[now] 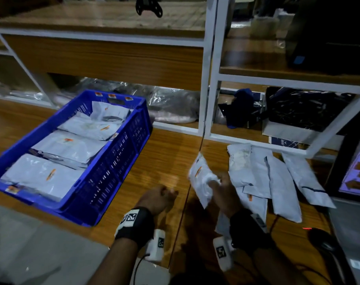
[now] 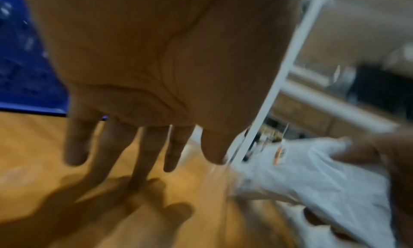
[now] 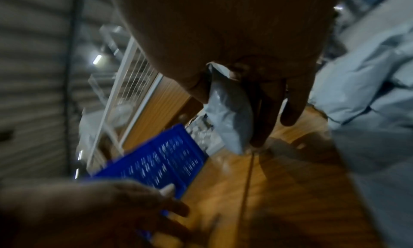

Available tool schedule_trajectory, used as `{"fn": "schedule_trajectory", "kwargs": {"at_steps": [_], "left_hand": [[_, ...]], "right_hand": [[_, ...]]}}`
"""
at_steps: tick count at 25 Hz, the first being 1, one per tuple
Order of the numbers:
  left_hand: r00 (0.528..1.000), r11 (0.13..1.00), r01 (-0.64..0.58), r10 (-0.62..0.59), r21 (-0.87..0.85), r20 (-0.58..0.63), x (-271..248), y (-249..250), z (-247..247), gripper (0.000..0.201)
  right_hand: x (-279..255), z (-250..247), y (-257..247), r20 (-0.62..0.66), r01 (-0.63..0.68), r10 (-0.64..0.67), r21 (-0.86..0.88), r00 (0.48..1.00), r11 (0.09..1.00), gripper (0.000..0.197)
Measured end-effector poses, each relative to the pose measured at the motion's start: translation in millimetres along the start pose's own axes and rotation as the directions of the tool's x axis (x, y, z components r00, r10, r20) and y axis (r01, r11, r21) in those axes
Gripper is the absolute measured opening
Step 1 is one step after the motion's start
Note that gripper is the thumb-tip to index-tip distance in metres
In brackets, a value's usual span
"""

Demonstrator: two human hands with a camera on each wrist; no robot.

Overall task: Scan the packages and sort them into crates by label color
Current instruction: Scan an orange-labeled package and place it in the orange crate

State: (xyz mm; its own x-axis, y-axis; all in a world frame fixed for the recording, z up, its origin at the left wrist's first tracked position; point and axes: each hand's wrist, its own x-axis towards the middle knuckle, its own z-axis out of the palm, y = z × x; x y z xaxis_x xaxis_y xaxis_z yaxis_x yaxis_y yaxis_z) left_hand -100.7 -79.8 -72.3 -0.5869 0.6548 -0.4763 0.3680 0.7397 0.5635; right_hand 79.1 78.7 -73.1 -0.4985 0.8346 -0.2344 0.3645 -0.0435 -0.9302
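Observation:
My right hand (image 1: 221, 189) grips a white mailer package (image 1: 201, 177) with an orange label, lifted above the wooden table; the right wrist view shows the package (image 3: 230, 114) pinched between thumb and fingers. My left hand (image 1: 164, 194) hovers empty just left of it, and its fingers (image 2: 143, 154) hang straight over the table in the left wrist view. In the same view the held package (image 2: 312, 172) shows at the right. A blue crate (image 1: 105, 161) at the left holds several white packages with orange labels. Several more white packages (image 1: 277, 177) lie on the table to the right.
A white-framed wooden shelf (image 1: 207, 79) stands behind the table with bags and dark items on it. A lit screen (image 1: 357, 171) stands at the right edge. A black hand scanner (image 1: 322, 239) with a red light lies near the front right. A thin cable (image 1: 195, 171) hangs down mid-table.

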Motion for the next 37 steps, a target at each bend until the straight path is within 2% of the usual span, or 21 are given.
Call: {"fn": "schedule_trajectory", "kwargs": {"at_steps": [1, 2, 3, 4, 5, 7, 9, 13, 16, 18, 20, 22, 24, 26, 28, 30, 32, 34, 37], "left_hand": [[0.999, 0.994, -0.041, 0.04, -0.101, -0.003, 0, 8, -5, 0.062], [0.997, 0.978, -0.081, 0.081, -0.194, -0.006, -3, 18, -9, 0.062], [0.994, 0.951, -0.111, 0.113, -0.289, -0.01, -7, 27, -11, 0.056], [0.989, 0.908, -0.14, 0.146, -0.394, -0.015, -12, 36, -12, 0.051], [0.987, 0.854, -0.145, 0.161, -0.499, -0.01, -19, 46, -15, 0.047], [0.977, 0.753, -0.146, 0.212, -0.642, 0.027, -34, 64, -22, 0.042], [0.949, 0.687, -0.195, 0.313, -0.7, 0.043, -37, 73, -25, 0.042], [0.876, 0.568, -0.291, 0.481, -0.77, 0.023, -27, 82, -8, 0.037], [0.861, 0.556, -0.331, 0.508, -0.762, -0.002, -29, 94, 8, 0.032], [0.882, 0.57, -0.334, 0.47, -0.751, -0.036, -26, 105, 20, 0.033], [0.896, 0.551, -0.334, 0.437, -0.765, -0.077, -23, 120, 35, 0.042], [0.906, 0.533, -0.338, 0.407, -0.776, -0.115, -25, 140, 48, 0.047], [0.903, 0.533, -0.363, 0.404, -0.765, -0.146, -29, 160, 66, 0.038], [0.909, 0.541, -0.366, 0.381, -0.757, -0.167, -35, 179, 85, 0.04], [0.908, 0.562, -0.379, 0.379, -0.736, -0.178, -40, 199, 107, 0.052], [0.917, 0.584, -0.362, 0.364, -0.727, -0.164, -50, 222, 131, 0.05], [0.922, 0.593, -0.344, 0.359, -0.728, -0.144, -57, 237, 152, 0.048], [0.934, 0.596, -0.313, 0.334, -0.74, -0.126, -64, 248, 169, 0.053], [0.941, 0.589, -0.321, 0.287, -0.742, -0.179, -68, 259, 189, 0.046]], "right_hand": [[0, -3, -5, 0.028, -0.085, 0.081, 0.211, 0.996, 0.974, 0.026], [-4, -6, -8, 0.081, -0.156, 0.135, 0.404, 0.988, 0.901, 0.021], [-9, -9, -10, 0.145, -0.206, 0.151, 0.525, 0.978, 0.826, 0.017], [-16, -11, -12, 0.184, -0.222, 0.141, 0.568, 0.973, 0.793, 0.019], [-21, -13, -12, 0.196, -0.211, 0.119, 0.561, 0.973, 0.801, 0.021], [-30, -17, -10, 0.155, -0.149, 0.085, 0.473, 0.984, 0.868, 0.02], [-40, -19, -8, 0.091, -0.061, 0.031, 0.346, 0.995, 0.936, 0.019], [-67, -35, -5, 0.026, 0.017, -0.024, 0.24, 0.999, 0.971, 0.022], [-85, -68, 4, -0.026, 0.027, -0.025, 0.079, 0.999, 0.997, 0.024], [-99, -101, 13, -0.152, -0.028, 0.019, -0.063, 0.988, 0.998, 0.022], [-110, -145, 34, -0.325, -0.117, 0.02, -0.283, 0.946, 0.952, 0.018], [-114, -187, 62, -0.44, -0.299, 0.057, -0.504, 0.896, 0.81, 0.022], [-115, -223, 91, -0.478, -0.46, 0.175, -0.583, 0.861, 0.67, 0.03], [-113, -242, 110, -0.421, -0.474, 0.244, -0.62, 0.873, 0.625, 0.039], [-113, -250, 120, -0.347, -0.428, 0.257, -0.643, 0.902, 0.636, 0.049], [-112, -262, 131, -0.334, -0.394, 0.223, -0.636, 0.916, 0.664, 0.049], [-112, -274, 137, -0.309, -0.362, 0.217, -0.56, 0.926, 0.746, 0.045], [-114, -289, 139, -0.247, -0.294, 0.197, -0.463, 0.949, 0.836, 0.036], [-117, -315, 132, -0.208, -0.172, 0.116, -0.271, 0.971, 0.947, 0.028]]}}
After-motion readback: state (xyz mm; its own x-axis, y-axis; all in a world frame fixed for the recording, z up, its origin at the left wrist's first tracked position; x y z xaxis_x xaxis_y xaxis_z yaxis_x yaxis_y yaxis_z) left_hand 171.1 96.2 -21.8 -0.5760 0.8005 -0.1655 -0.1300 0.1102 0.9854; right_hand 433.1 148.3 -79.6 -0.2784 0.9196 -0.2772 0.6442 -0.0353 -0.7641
